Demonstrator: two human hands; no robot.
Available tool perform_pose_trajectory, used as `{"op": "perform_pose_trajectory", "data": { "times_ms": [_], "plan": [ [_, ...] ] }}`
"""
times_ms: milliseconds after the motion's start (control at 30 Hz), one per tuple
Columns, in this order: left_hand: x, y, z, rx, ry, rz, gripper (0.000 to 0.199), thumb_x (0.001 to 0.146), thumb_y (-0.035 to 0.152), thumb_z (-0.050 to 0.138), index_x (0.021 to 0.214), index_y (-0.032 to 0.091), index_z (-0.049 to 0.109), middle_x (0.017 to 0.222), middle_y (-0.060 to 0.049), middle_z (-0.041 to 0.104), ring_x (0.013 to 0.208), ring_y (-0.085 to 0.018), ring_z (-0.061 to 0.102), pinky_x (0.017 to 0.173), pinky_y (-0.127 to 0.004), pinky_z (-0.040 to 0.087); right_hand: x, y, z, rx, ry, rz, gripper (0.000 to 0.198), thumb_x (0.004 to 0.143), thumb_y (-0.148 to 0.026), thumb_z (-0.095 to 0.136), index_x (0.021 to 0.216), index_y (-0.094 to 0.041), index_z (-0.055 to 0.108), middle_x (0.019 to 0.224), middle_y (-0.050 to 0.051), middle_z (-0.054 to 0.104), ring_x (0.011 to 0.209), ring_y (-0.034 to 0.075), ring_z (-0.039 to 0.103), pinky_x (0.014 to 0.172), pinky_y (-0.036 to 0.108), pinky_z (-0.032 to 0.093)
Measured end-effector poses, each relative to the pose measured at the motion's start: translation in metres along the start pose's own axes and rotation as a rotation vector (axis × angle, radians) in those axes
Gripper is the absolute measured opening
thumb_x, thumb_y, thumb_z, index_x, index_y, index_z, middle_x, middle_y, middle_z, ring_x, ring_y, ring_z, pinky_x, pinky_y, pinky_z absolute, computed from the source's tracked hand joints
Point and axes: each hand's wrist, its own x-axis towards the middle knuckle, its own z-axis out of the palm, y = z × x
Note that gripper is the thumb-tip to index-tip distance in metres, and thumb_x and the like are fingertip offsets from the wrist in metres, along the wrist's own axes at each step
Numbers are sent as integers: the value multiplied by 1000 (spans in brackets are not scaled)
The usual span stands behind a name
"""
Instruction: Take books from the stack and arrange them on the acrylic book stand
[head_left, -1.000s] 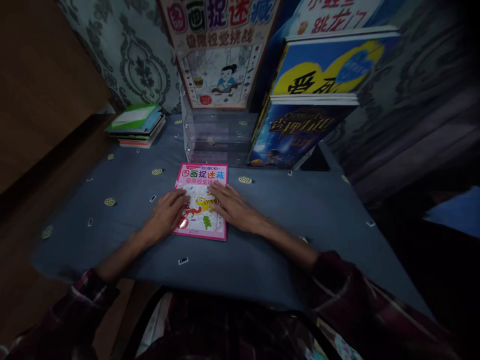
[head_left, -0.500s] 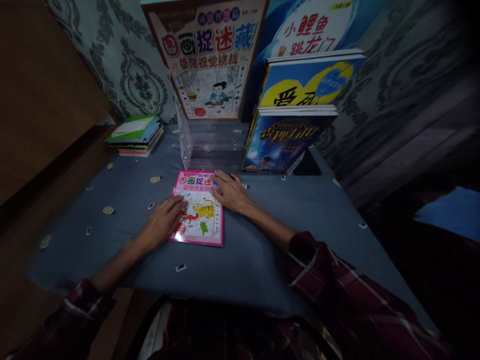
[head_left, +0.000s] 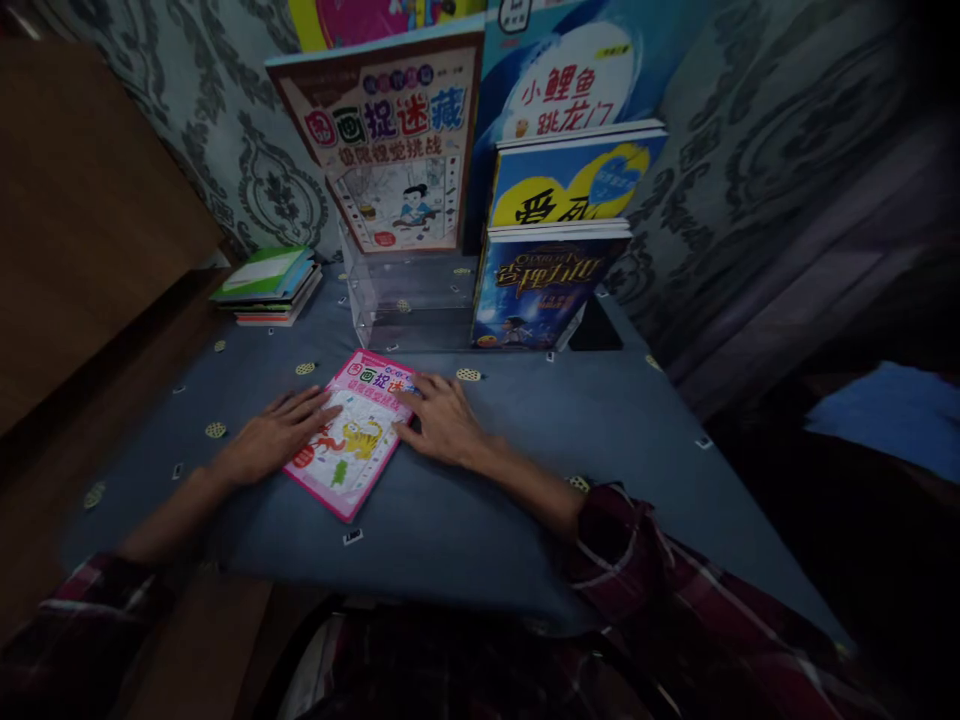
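Aslant on the surface (head_left: 465,530) the pink hide-and-seek picture book (head_left: 356,418) is laid, its left edge covered by the flat, open left hand (head_left: 276,437), its right by the loosely spread right hand (head_left: 448,424)!

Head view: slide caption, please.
Left hand and right hand on opposite edges of a pink book, askew on a blue-grey tablecloth.

Room on cloth (head_left: 457,530) nearside of pink bk (head_left: 346,435), but see-thru stand (head_left: 361,305) & upright bks (head_left: 551,290) block far side.
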Motion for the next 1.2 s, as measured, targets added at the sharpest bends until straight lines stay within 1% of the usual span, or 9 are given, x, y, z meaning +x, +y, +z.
{"op": "perform_pose_trajectory", "data": {
  "times_ms": [100, 200, 300, 367, 467, 533, 733, 1033, 1200],
  "plan": [
    [-7, -25, -8, 59, -66, -56, 52, 99, 21, 39, 149, 31, 52, 156, -10, 51, 148, -29, 42, 115, -53, 42, -13, -19, -2, 34, -13, -86, 51, 97, -49, 59, 138, -20, 64, 139, 16, 63, 122, 35, 53, 102, 53, 43],
    [0, -21, -17, 98, -32, -148, 47, 95, 21, 43, 138, 29, 61, 147, -12, 59, 141, -33, 50, 108, -55, 47, -17, -23, -2, 144, -21, -131, 46, 98, -44, 59, 138, -22, 64, 131, 13, 69, 119, 32, 57, 101, 51, 46],
    [22, 21, -24, 14, 89, -233, 37, 101, 32, 40, 126, 23, 67, 136, -14, 64, 122, -32, 62, 97, -50, 55, -8, -7, 3, 424, 44, -42, 38, 103, -35, 50, 136, -22, 65, 122, 10, 75, 113, 26, 65, 100, 44, 49],
    [41, 60, -26, -67, 161, -197, 37, 104, 36, 37, 125, 20, 65, 127, -13, 67, 114, -27, 64, 96, -44, 55, 4, 11, 9, 663, 127, 26, 37, 104, -31, 45, 131, -20, 67, 117, 8, 77, 107, 21, 69, 96, 37, 52],
    [66, 107, -23, -69, 181, -176, 39, 101, 48, 50, 123, 18, 61, 118, -11, 68, 107, -27, 63, 90, -43, 56, 21, 36, 20, 921, 229, 119, 38, 105, -34, 41, 125, -18, 69, 110, 8, 78, 99, 20, 73, 89, 34, 56],
    [76, 123, -18, 9, 177, -196, 38, 99, 49, 55, 120, 18, 61, 116, -12, 68, 105, -28, 62, 86, -42, 55, 27, 46, 26, 1023, 255, 162, 39, 105, -35, 40, 124, -17, 69, 105, 9, 79, 93, 19, 74, 83, 32, 57],
    [82, 125, -7, 166, 144, -262, 29, 102, 36, 51, 117, 14, 64, 118, -15, 71, 105, -30, 64, 83, -43, 54, 23, 45, 25, 1006, 261, 78, 37, 104, -30, 42, 129, -20, 67, 106, 6, 79, 95, 18, 72, 85, 33, 55],
    [82, 122, -10, 70, 277, -230, 30, 104, 30, 44, 109, 18, 71, 108, -10, 76, 96, -26, 68, 81, -39, 56, 18, 45, 19, 1024, 275, 22, 39, 107, -41, 41, 127, -20, 68, 103, 6, 79, 100, 19, 72, 92, 36, 53],
    [81, 120, -11, 75, 286, -214, 31, 104, 25, 42, 110, 17, 71, 111, -11, 76, 96, -26, 67, 82, -40, 55, 17, 45, 19, 1004, 285, 12, 41, 107, -41, 40, 127, -20, 68, 101, 6, 79, 95, 19, 72, 91, 36, 54]
  ]
}}
